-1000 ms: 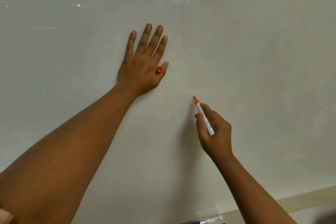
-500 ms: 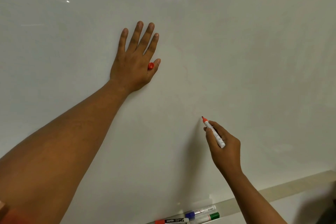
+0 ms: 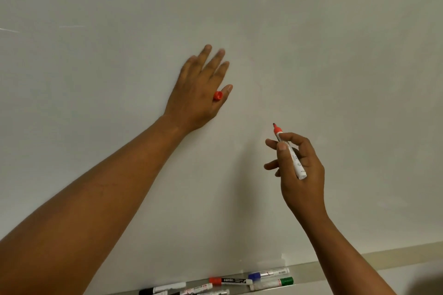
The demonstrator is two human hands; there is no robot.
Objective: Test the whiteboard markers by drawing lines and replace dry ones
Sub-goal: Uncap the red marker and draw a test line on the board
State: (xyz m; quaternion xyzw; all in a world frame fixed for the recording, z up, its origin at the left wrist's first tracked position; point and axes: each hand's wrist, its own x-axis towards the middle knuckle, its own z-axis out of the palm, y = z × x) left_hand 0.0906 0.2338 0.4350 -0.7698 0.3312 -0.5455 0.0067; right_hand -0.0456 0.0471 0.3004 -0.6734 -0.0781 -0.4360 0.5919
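My right hand (image 3: pixel 302 182) grips an uncapped red whiteboard marker (image 3: pixel 291 154), white-barrelled, tip pointing up and just off the whiteboard (image 3: pixel 347 67). My left hand (image 3: pixel 194 96) lies against the board higher up with its fingers spread and slightly blurred. Its thumb pinches the marker's red cap (image 3: pixel 218 96) against the index finger. Only a very faint reddish trace (image 3: pixel 256 79) shows on the board between the hands.
Along the board's bottom edge a tray (image 3: pixel 304 280) holds several capped markers: a red one (image 3: pixel 227 280), a blue one (image 3: pixel 268 273), a green one (image 3: pixel 273 283) and a black one (image 3: pixel 163 289). A beige wall strip (image 3: pixel 395 256) runs at the lower right.
My right hand has drawn the marker down the board and lifted its tip off. The left hand's fingers have shifted slightly. The view has dropped, showing more of the tray.
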